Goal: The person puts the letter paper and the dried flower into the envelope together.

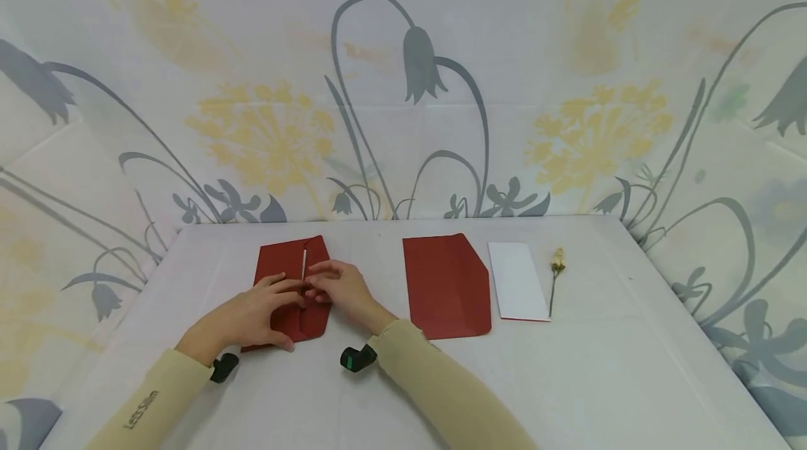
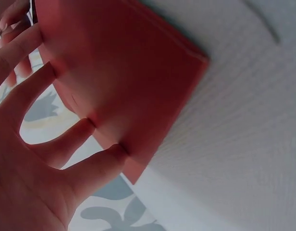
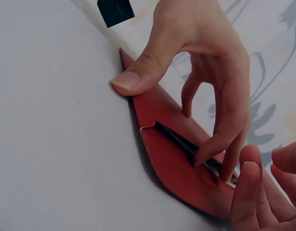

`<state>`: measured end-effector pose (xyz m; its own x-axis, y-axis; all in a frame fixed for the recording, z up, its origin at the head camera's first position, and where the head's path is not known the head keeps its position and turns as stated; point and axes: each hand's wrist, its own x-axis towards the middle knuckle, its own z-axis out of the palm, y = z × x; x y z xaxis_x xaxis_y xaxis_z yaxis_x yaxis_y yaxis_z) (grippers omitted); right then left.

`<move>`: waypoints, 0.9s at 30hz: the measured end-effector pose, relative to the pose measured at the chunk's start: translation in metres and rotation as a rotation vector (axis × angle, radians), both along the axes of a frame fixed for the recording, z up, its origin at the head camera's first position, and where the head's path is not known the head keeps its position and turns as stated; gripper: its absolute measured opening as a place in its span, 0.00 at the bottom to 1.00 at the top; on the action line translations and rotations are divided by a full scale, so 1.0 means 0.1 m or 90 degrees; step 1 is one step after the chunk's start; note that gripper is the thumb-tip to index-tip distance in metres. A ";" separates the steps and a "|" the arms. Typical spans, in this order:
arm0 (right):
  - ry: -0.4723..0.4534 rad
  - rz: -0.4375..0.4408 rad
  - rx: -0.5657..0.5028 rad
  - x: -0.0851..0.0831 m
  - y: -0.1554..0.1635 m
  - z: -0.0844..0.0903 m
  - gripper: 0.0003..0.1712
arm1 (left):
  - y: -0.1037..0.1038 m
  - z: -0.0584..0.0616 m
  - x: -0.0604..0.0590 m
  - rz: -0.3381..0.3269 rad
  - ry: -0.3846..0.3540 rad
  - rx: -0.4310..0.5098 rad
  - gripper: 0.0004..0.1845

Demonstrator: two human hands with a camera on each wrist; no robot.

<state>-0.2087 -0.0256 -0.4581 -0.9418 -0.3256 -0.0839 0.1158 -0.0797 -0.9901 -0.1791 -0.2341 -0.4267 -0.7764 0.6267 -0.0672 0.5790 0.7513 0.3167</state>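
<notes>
A red envelope point(image 1: 277, 264) lies at the left of the table, its flap point(image 3: 181, 168) along the right side. A white strip point(image 1: 305, 264) shows in the gap beside the flap. My left hand point(image 1: 261, 310) rests across the envelope with spread fingers, fingertips at the flap's edge and thumb near the front edge. In the left wrist view the fingertips point(image 2: 88, 126) press on the red paper. At the flap from the right is my right hand point(image 1: 343, 292), its fingers bent close to the left fingertips. Whether it pinches the flap I cannot tell.
Right of the hands lies a second red envelope point(image 1: 441, 289) with its flap spread out. Beside it are a white card point(image 1: 517, 282) with a red lower edge and a dried flower point(image 1: 557, 264) on a thin stem. A white cloth covers the table point(image 1: 599, 380); floral fabric point(image 1: 378, 120) hangs behind.
</notes>
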 end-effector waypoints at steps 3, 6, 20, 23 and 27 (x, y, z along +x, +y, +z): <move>0.011 0.007 0.004 0.00 0.03 0.06 0.14 | 0.01 0.01 0.00 0.002 -0.002 -0.006 0.33; 0.018 0.015 0.007 0.00 0.07 0.12 0.15 | 0.03 0.01 -0.01 0.002 -0.005 -0.010 0.32; 0.047 0.018 0.015 0.01 0.39 0.25 0.18 | 0.03 0.02 -0.03 -0.013 -0.005 -0.021 0.27; 0.051 0.014 0.022 0.01 0.48 0.27 0.18 | 0.03 0.02 -0.04 -0.018 -0.004 -0.020 0.27; 0.051 0.007 0.038 0.01 0.62 0.29 0.19 | 0.04 0.03 -0.05 -0.024 -0.005 -0.023 0.29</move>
<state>-0.2078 0.0363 -0.4293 -0.9424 -0.3333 -0.0285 0.0371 -0.0194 -0.9991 -0.1844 -0.2301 -0.4239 -0.7520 0.6521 -0.0961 0.6045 0.7404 0.2939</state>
